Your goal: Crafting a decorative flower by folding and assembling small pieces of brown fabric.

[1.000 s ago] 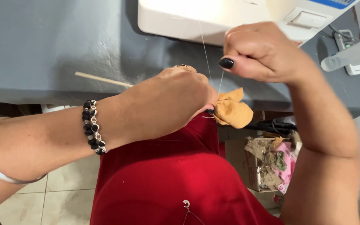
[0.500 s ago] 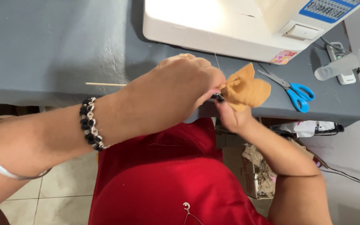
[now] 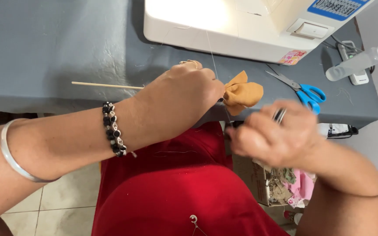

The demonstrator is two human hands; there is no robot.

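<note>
The mustard fabric piece (image 3: 243, 92) is sitting at the worktop's (image 3: 44, 48) front edge, pinched in my left hand (image 3: 181, 97); my right hand (image 3: 274, 133), blurred, grip unclear, has dropped below it, drawing the thread through.

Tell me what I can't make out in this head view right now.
- Right hand: motion-blurred; whether it holds anything is unclear.
- Mustard fabric piece: its pinched end is hidden behind the left hand.
- Sewing machine: top cut off by the frame edge.

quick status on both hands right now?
Left hand: closed, pinching the mustard fabric piece.
Right hand: blurred, fingers curled; whether it holds anything cannot be told.
</note>
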